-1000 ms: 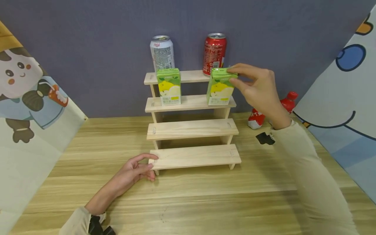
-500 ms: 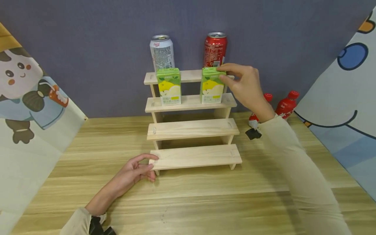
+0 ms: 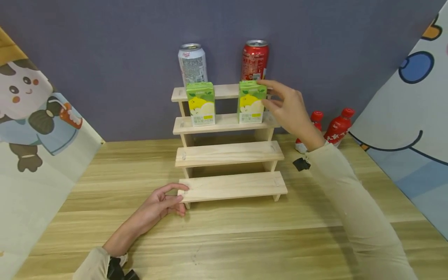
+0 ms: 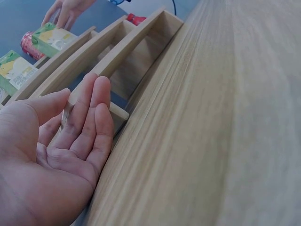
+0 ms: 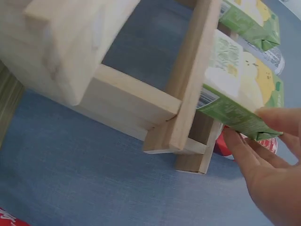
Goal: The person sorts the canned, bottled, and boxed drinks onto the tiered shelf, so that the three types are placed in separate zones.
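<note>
Shifted leftward, one juice box (image 3: 250, 105) touches right grip (image 3: 292, 111), pinch unclear; left grip (image 3: 158, 206) pinches the shelf (image 3: 232, 187).

Stepped stand (image 3: 229, 153) on the worktop (image 3: 224, 245)
On its top step (image 3: 225, 91), left can (image 3: 192, 66) at eleven o'clock, right can (image 3: 254, 60) at one; before them, one step lower, left carton (image 3: 201, 104) and right carton (image 3: 251, 104); at three, two bottles (image 3: 338, 125) on the worktop.

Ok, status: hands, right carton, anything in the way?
Left hand gripping left end of bottom step. Right hand at right edge of right carton, grip unclear. Carton upright on second-highest step. Red can behind, seemingly no obstruction.
</note>
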`<state>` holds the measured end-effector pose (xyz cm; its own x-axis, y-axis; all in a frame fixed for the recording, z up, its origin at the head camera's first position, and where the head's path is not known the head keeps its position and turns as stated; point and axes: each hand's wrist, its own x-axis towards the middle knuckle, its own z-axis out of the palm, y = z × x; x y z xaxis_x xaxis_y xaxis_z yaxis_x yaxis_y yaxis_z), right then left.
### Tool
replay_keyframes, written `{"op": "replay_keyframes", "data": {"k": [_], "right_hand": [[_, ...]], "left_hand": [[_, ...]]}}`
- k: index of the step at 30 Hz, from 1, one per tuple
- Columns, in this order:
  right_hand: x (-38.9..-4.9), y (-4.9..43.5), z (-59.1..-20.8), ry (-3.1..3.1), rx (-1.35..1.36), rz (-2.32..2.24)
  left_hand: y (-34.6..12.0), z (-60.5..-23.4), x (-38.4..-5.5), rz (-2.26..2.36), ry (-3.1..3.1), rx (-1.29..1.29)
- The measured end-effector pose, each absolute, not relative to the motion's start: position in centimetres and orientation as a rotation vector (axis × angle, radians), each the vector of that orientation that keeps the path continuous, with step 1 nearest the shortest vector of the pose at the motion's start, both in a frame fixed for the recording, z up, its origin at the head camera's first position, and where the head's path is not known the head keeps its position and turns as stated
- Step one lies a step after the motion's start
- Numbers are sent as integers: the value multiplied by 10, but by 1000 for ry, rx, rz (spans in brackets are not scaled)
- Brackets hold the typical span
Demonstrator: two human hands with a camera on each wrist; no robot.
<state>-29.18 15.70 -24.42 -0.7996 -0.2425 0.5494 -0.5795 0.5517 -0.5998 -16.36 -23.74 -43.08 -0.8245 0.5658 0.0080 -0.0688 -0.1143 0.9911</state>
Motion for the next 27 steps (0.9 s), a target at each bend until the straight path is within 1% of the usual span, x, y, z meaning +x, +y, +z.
{"op": "replay_keyframes", "data": {"k": [6,15,27], "right_hand": [[-291,162,-253,-2346,713,1103],[-283,175,-256,-2366,648,1081],[-264,194,-266,-2355,650,981]], "left_hand": [[-236,-432,-163,1993,1726,546],[-238,-431,-162,1989,1743,544],[-238,-432,-163,1985,1745,538]]}}
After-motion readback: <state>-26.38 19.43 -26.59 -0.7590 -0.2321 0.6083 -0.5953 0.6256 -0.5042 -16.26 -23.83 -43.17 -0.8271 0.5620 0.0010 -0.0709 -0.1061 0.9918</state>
